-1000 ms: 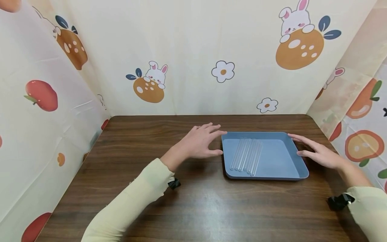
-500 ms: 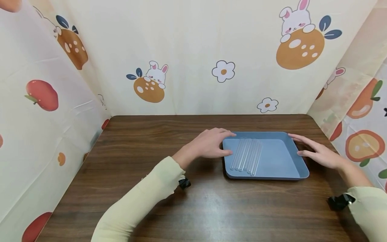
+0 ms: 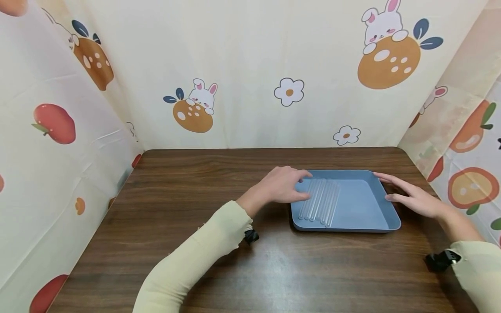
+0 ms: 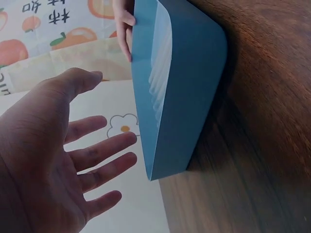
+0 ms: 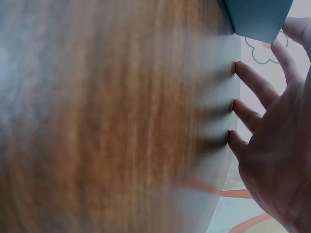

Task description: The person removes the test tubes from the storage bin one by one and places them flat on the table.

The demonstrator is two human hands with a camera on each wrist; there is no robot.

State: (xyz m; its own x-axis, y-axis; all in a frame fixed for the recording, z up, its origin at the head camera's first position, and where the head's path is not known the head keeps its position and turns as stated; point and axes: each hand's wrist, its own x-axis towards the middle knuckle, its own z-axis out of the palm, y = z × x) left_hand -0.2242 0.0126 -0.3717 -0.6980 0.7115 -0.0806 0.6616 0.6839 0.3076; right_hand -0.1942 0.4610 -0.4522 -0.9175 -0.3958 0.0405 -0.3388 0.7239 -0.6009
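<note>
In the head view a shallow blue tray (image 3: 364,204) lies on the table, with several clear test tubes (image 3: 322,204) side by side in its left half. My left hand (image 3: 279,187) hovers over the tray's left edge, thumb and fingers spread apart and holding nothing. The left wrist view shows this hand (image 4: 63,145) with fingers spread, apart from the tray wall (image 4: 189,87). My right hand (image 3: 416,200) touches the tray's right rim with thumb and index finger. In the right wrist view, other fingertips of the right hand (image 5: 277,136) rest on the table.
The tray stands on a dark wood-grain table (image 3: 219,269). A printed curtain (image 3: 250,87) with rabbits, fruit and flowers closes off the back and both sides. Dark wrist cameras sit at both sleeves (image 3: 199,243).
The left hand has moved right, from beside the tray's left edge to above it, towards the tubes. The right hand and the tray have stayed in place.
</note>
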